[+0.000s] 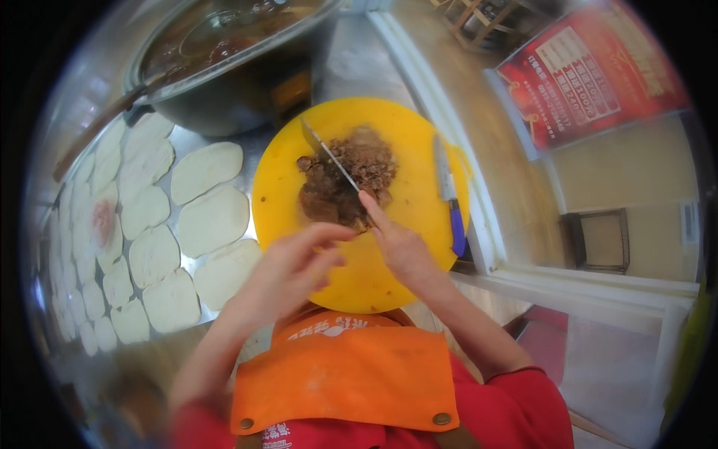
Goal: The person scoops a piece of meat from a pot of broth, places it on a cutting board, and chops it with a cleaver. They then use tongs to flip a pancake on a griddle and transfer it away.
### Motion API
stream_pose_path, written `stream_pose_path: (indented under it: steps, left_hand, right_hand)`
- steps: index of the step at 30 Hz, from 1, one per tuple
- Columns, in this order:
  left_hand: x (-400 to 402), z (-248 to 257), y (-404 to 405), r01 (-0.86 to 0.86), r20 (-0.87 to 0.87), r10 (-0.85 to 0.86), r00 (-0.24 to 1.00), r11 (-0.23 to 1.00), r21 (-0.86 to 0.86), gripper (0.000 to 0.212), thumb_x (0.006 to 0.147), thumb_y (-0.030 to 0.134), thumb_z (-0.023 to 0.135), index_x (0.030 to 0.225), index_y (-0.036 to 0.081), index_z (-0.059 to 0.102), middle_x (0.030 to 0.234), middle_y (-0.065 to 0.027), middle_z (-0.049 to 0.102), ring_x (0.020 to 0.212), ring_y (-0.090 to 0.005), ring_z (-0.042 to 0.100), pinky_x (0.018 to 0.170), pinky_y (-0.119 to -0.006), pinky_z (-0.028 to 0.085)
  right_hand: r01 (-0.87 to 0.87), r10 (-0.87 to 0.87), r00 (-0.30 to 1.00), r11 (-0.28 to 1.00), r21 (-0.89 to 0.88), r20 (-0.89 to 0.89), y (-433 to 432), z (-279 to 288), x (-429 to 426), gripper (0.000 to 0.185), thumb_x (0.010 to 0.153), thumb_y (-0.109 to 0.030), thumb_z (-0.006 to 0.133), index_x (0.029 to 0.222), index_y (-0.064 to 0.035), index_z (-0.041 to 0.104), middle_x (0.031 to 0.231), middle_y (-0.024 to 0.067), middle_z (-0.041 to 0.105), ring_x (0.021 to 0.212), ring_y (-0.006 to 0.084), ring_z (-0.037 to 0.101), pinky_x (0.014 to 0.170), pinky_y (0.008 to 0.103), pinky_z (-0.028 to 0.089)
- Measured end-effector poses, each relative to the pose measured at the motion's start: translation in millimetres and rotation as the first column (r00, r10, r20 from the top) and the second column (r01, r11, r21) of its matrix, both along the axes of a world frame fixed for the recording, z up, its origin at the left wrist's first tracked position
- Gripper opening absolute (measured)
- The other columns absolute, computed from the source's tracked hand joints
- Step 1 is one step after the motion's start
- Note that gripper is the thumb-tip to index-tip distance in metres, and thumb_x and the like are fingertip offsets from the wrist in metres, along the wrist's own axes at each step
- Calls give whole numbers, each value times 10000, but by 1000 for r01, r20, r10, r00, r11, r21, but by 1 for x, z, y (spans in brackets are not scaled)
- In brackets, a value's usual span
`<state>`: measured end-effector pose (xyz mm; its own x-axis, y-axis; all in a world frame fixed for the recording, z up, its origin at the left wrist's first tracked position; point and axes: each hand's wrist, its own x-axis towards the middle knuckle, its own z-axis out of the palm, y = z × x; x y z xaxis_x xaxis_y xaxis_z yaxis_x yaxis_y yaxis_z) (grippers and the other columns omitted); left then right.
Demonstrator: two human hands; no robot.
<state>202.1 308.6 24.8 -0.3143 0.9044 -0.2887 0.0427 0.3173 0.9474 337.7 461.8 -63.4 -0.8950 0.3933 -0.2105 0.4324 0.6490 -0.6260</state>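
My right hand (399, 241) grips the handle of a wide-bladed cleaver (331, 156), its blade edge-on over chopped brown meat (367, 157). Larger dark pieces of meat (321, 203) lie to the left of the finely chopped part. The meat sits on a round yellow cutting board (364, 280). My left hand (297, 264), slightly blurred, hovers over the board's lower left with its fingers apart and nothing in them. A knife with a blue-purple handle (457, 227) lies on the board's right side.
Flat rounds of dough (213, 220) cover the metal counter at left, one bearing a reddish smear. A large pot (224, 84) of dark liquid stands at upper left, a wooden-handled utensil (101, 126) over its rim. A white frame (479, 224) borders the right side, with a red printed sign (589, 73) beyond.
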Motion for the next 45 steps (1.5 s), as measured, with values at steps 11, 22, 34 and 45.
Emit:
stream_pose_path:
  steps: [11, 22, 34, 45]
  left_hand:
    - [108, -114, 188, 674, -930, -365, 46, 699, -241, 171, 736, 142, 582, 877, 46, 576, 893, -100, 541, 704, -225, 612, 590, -329, 488]
    - [59, -31, 138, 480, -663, -195, 723, 831, 280, 160, 721, 72, 608, 825, 48, 488, 854, -112, 493, 770, -276, 561, 659, -338, 457]
    - [-10, -20, -84, -245, 6, 281, 960, 824, 511, 190, 804, 147, 460, 902, -2, 525, 1046, -165, 473, 901, -211, 520, 814, -312, 419]
    - [3, -76, -92, -653, 16, 659, 752, 741, 159, 579, 742, -117, 343, 1299, 37, 376, 1023, -80, 492, 831, -121, 513, 749, -226, 419]
  right_hand:
    - [-70, 142, 975, 928, 365, -173, -25, -2, 6, 479, 918, -142, 348, 1392, -129, 278, 1321, 93, 363, 1105, 145, 378, 961, 267, 286]
    - [-39, 31, 973, 999, -31, -227, -17, -63, 4, 462, 950, -216, 331, 1391, -96, 267, 1360, 89, 315, 1138, 141, 355, 979, 279, 270]
    - [124, -139, 941, 990, -68, -307, -1, 13, 19, 505, 882, -85, 458, 1357, -181, 319, 1117, 203, 547, 872, 357, 586, 771, 351, 464]
    - [120, -22, 858, 980, 157, -513, 14, 9, 10, 485, 889, -79, 451, 1350, -188, 344, 785, 218, 554, 661, 300, 575, 628, 367, 447]
